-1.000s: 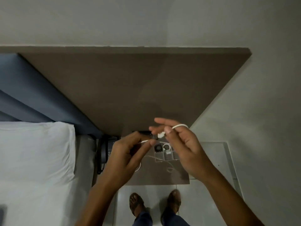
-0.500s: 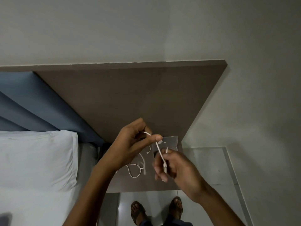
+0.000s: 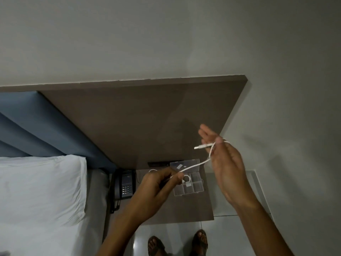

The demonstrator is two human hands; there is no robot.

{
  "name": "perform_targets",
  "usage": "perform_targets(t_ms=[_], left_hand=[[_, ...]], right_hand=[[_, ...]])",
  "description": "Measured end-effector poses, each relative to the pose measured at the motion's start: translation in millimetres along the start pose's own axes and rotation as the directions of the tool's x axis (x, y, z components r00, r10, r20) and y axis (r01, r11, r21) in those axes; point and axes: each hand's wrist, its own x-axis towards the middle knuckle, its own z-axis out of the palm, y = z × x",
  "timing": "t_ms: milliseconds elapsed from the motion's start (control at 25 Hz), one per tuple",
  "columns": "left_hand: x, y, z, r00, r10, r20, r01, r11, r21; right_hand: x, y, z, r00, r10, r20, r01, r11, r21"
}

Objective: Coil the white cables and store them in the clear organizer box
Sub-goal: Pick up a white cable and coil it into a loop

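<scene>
White cable (image 3: 195,165): stretched between both hands, above the surface (image 3: 193,207).
Right hand (image 3: 224,163): raised, fingers pinching cable's plug end.
Left hand (image 3: 158,189): lower, fingers clamped on cable.
Organizer box (image 3: 197,187): open below.

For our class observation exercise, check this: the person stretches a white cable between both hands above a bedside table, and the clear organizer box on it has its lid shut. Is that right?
Not quite. The head view shows the clear organizer box with its lid open, compartments exposed and a coiled cable already inside. The rest stands: the white cable runs between the left hand and the right hand above the bedside table.
</scene>
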Motion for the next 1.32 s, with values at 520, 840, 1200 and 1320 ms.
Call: perform_targets(t_ms=[520,840,1200,1320], left_hand=[[32,5,3,0.997,-0.042,-0.064,0.033,0.992,-0.121],[20,16,-28,0.994,0.050,-0.098,-0.061,0.991,-0.118],[20,6,17,0.994,-0.010,0.110,0.012,1.000,-0.012],[10,6,4,0.983,0.007,0.182,-0.019,0.998,0.066]], right_hand=[[-42,-11,22,0.870,0.187,0.457,-0.489,0.195,0.850],[-20,2,-4,0.960,0.187,0.207,-0.095,0.917,-0.388],[-15,-9,5,0.940,0.188,0.286,-0.336,0.342,0.878],[-9,1,-4,0.985,0.153,-0.079,-0.148,0.987,0.063]])
